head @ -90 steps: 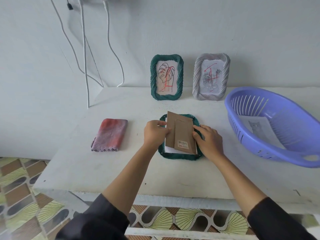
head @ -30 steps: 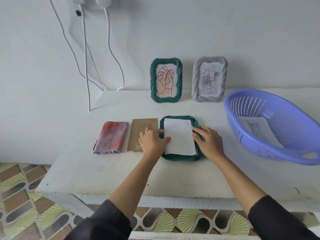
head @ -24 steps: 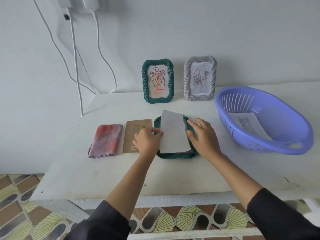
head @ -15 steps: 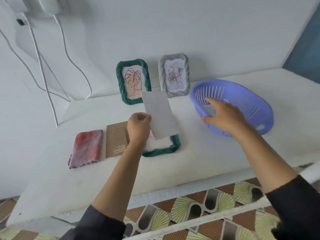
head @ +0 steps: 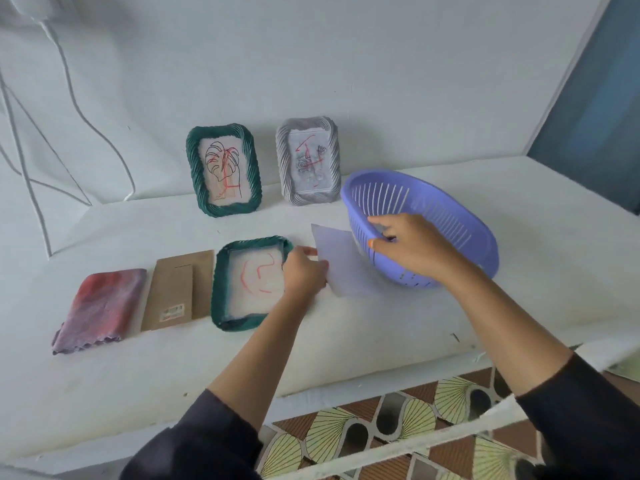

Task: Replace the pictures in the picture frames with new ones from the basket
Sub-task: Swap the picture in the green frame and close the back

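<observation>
We held the white sheet [head: 341,263] by its left edge, pinched between the thumb and fingers of our left hand [head: 304,271], just right of centre in the frame. The sheet lay low over the white table [head: 381,323], between the face-down green frame [head: 225,278] and the purple basket [head: 453,216]. Whether it touched the tabletop we could not tell.

Our right hand [head: 412,251] reached over the near rim of the basket, at centre right, with its fingers curled inside. We could not tell whether they gripped anything there. The two hands were apart.

The green frame's back was open, with red strokes showing in the pane. The brown cardboard backing [head: 180,289] lay flat just left of it, and a folded red-and-purple cloth [head: 100,306] lay further left.

Against the wall, above centre, a second green frame [head: 223,169] and a grey frame [head: 308,161] stood leaning, each with a line drawing in it.
</observation>
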A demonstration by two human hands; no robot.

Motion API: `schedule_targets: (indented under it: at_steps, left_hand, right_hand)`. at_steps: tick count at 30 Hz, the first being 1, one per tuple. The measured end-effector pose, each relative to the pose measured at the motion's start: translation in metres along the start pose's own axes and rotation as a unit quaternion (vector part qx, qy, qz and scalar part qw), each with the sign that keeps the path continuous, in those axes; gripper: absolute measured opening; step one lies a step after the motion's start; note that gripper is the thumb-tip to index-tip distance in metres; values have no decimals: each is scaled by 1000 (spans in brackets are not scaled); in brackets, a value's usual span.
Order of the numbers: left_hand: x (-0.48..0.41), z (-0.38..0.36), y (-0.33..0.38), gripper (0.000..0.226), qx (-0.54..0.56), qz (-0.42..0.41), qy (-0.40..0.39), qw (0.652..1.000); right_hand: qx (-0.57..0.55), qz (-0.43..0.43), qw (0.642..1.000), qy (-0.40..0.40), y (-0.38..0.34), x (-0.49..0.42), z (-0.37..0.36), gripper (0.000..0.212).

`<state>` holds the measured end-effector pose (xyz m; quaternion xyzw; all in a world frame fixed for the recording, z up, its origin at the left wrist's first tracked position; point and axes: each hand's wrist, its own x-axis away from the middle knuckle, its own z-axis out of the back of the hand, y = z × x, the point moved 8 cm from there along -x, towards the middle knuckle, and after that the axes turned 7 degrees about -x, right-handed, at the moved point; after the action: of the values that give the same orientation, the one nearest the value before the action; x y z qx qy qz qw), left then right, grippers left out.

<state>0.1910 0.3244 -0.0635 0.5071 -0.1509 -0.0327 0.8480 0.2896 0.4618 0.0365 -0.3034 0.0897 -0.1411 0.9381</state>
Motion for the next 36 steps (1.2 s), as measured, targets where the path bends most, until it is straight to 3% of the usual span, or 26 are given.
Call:
schedule_targets:
  at_steps: [10, 16, 18, 20, 23, 25, 28, 33, 36]
  left_hand:
    - [-11, -30, 5, 29, -30, 8, -6, 999]
    - [-10, -36, 13, 34, -124, -16, -14, 992]
    - [-6, -33, 19, 31, -195, -26, -4, 980]
    - [-4, -22, 29, 45, -219, -36, 31, 975]
    - [-5, -8, 51, 45, -68, -85, 48, 993]
    - [-4, -10, 64, 41, 11, -114, 9, 993]
    - [1, -20, 74, 42, -23, -139, -47, 989]
    - [3, -21, 73, 46, -40, -135, -45, 989]
    - [3, -21, 74, 48, -41, -139, -43, 989]
  right_hand:
    - [21, 58, 998, -12, 0, -3, -12, 34]
    - [64, 60, 996, -32, 1, 2, -24, 37]
    - [-4, 29, 998, -62, 7, 1, -21, 46]
    - [-59, -25, 997, -52, 23, -7, -3, 54]
    - [61, -99, 993, -17, 62, -27, 30, 48]
    - [157, -164, 971, -72, 87, -33, 30, 44]
    - [217, -219, 939, -153, 108, -33, 12, 41]
    - [250, -228, 926, -167, 114, -35, 2, 42]
    - [264, -226, 922, -173, 117, -37, 3, 30]
